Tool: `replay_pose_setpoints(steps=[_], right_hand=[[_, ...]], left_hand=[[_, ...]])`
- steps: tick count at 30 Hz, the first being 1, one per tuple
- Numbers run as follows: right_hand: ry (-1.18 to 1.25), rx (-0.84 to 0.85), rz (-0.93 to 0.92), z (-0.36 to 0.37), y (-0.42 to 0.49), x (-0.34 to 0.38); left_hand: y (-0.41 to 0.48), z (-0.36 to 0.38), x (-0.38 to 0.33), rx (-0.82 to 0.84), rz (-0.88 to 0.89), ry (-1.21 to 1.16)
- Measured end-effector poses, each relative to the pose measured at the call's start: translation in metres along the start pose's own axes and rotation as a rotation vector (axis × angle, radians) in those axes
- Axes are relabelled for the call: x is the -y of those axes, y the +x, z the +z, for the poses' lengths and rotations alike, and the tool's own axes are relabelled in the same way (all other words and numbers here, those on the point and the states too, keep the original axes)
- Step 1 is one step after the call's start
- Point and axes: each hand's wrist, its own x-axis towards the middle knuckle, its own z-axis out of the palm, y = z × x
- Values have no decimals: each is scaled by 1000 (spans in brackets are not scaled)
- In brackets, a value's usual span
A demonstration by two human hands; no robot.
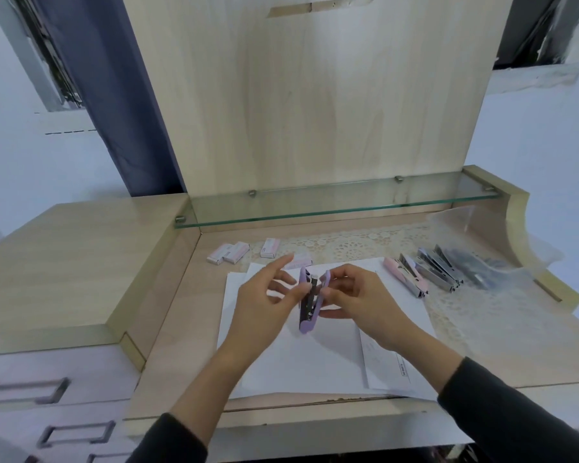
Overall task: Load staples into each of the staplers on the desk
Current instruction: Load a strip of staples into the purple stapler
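Stapler: purple stapler (307, 304) hinged open, held above the white paper (301, 362) at desk (502, 345) centre.
Right hand (358, 300): fingers clamped on its lid.
Left hand (268, 295): fingers spread, fingertips touching its base.
Room: bare paper toward the near edge.

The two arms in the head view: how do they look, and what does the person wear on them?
Both arms wear long dark sleeves, charcoal or black, plain with no visible markings. The left sleeve and right sleeve end partway up the forearm. The left hand and right hand are bare: no gloves, and no rings, watch or bracelet can be seen.
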Motion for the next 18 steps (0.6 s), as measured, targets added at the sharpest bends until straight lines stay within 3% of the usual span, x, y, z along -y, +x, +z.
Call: replay_pose_setpoints(steps=[7, 18], right_hand=[[-52, 35, -44, 1, -2, -10], [-178, -3, -114, 3, 0, -13]], left_hand=[[16, 1, -1, 230, -16, 13], [9, 5, 4, 206, -27, -61]])
